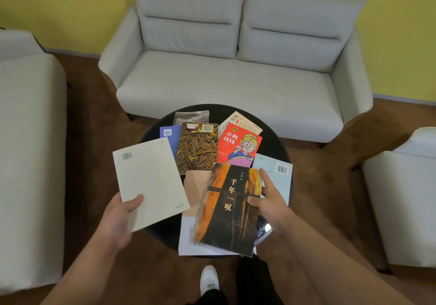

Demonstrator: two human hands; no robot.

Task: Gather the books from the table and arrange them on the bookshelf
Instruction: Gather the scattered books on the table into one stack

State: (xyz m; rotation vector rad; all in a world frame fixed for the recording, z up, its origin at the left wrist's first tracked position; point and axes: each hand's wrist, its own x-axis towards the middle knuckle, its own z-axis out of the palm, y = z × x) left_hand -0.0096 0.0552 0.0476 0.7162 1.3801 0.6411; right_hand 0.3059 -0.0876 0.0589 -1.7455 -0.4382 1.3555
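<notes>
The left hand (120, 219) grips a pale book (151, 182) past the worktop's (280, 144) left edge. The right hand (271, 201) pinches the orange book (230, 210) at the near edge. The red book (238, 144) lies farther back. Floor (89, 116) shows left and right.

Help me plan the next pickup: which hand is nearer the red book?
Right. The right hand grips the orange book just below the red book in view; the left hand holds a pale book farther off, lower left.
</notes>
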